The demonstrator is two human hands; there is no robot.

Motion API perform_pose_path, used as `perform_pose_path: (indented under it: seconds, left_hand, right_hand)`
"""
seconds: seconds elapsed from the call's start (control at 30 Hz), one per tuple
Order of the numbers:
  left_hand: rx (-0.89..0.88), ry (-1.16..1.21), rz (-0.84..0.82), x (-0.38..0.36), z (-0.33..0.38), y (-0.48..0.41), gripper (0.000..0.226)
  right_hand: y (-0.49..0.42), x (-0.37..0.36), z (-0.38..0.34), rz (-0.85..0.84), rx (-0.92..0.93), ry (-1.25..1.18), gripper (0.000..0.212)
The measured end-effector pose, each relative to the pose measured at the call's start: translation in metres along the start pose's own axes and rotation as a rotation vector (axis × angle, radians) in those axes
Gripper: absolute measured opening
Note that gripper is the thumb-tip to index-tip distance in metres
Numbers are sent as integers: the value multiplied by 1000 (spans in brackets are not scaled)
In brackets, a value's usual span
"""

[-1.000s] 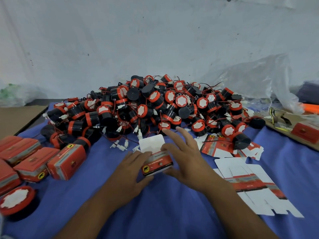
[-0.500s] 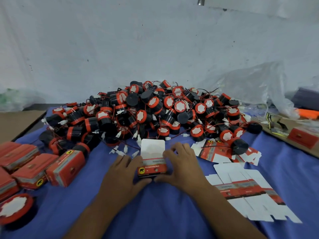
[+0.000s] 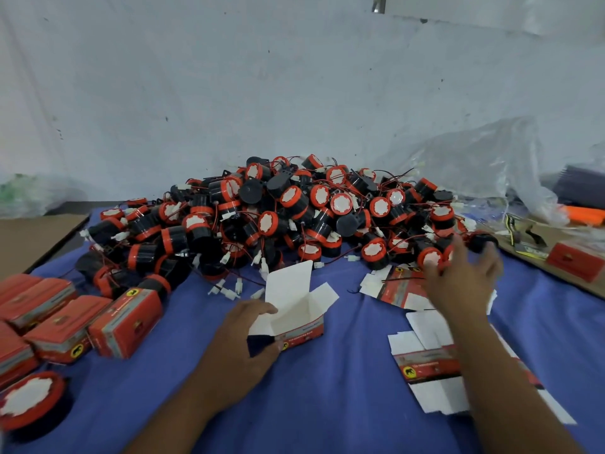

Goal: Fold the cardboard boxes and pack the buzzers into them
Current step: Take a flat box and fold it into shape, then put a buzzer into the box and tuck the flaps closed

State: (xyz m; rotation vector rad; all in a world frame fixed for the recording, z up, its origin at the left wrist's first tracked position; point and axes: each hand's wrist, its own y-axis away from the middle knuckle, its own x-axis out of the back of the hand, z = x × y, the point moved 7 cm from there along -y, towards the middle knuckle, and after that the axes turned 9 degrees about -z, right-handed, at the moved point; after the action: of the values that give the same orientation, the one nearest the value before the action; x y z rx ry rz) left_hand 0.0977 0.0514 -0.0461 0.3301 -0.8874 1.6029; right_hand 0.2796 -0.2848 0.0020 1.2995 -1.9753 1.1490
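A few closed boxes (image 3: 124,317) lay finished beside a large buzzer heap (image 3: 294,208). The left hand (image 3: 242,335) gripped an empty opened box (image 3: 296,317); the right hand (image 3: 458,283) hovered, fingers spread.

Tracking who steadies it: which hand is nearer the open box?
Left. The left hand holds the open box at its left side; the right hand is away to its right, by the buzzer pile.

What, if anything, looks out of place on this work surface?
One buzzer lies alone at the near left corner, apart from the pile, beside the packed boxes. Some flat box blanks lie right against the pile's edge. Nothing looks damaged or spilled.
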Motion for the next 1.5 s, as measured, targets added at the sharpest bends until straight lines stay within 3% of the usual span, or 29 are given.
perform_pose_path:
  seconds: [0.07,0.17,0.27,0.37,0.4,0.5,0.6,0.67,0.73,0.8,0.97,1.13,1.33,1.5]
  left_hand:
    - [10,15,5,2,1,1,56]
    - [26,22,-6,1,3,0,62]
    - [39,37,-7,1,2,0,63]
    - [44,35,-7,2,3,0,62]
    - [46,38,-9,2,2,1,61]
    - [45,53,-6,2,2,1,61]
    - [55,85,-8,2,-1,1,63]
    - [60,104,-13,2,-2,1,64]
    - [56,103,-11,1,-3,0,65]
    - [48,106,-13,0,-4,1,65]
    - [5,230,-44,-4,3,0,57]
    - [-46,148,-27,0,9,0,45]
    - [-120,149,-152,-8,17,-3,31]
    - [-56,204,-112,-6,17,-4,29]
  right_hand:
    - [-6,-10,32,-116,-92,8,53]
    - [-7,-20,35,-191,-62,47,36]
    - [-8,-17,23,-210,-71,224,48]
    - [-8,-19,28,-327,-101,150,70]
    - [-6,-20,28,-374,-96,119,66]
    - [0,-19,25,-450,-81,-71,30]
    - [4,1,21,-295,-109,-264,39]
    - [13,18,1,-177,-51,-567,44]
    - [32,25,-38,-193,110,-762,40]
    - [63,20,-84,-289,330,-807,37]
    - [139,-21,-150,-333,781,-452,41]
    - [140,-47,-151,-395,743,-312,31]
    - [143,-46,-155,-419,738,-239,23]
    - [145,-49,-155,-455,682,-208,24]
